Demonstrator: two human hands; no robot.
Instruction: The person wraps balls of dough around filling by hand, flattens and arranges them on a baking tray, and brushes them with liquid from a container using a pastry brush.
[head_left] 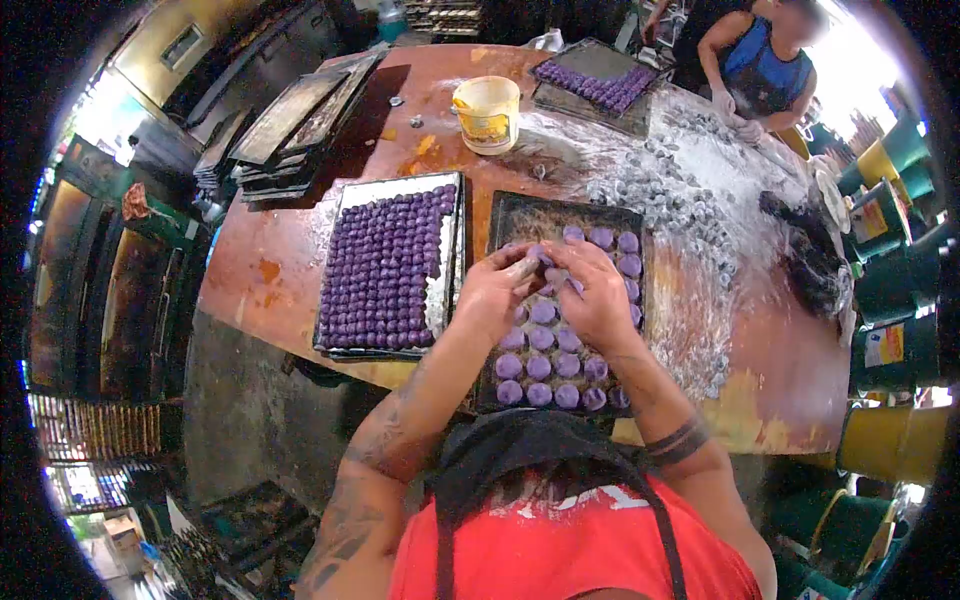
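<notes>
Above the dark baking tray [515, 212] in front of me, my two hands meet with fingers bent together. Between their fingertips is a small piece of purple dough [541, 253]. My left hand [495, 287] closes on it from the left, and my right hand [594, 290] from the right. Flattened round purple dough pieces [540, 339] lie in rows on this tray, some hidden beneath my hands and wrists. To the left, a second tray holds tight rows of small dark purple balls [388, 265], with a strip of white lining showing along its right side.
Stacked dark trays [300, 125] stand at the table's far left. A white and yellow bucket [487, 115] sits behind the trays. Pale floured pieces [670, 190] scatter over white powder at right. Another person [757, 70] works at the far right, near a tray of purple balls [598, 86].
</notes>
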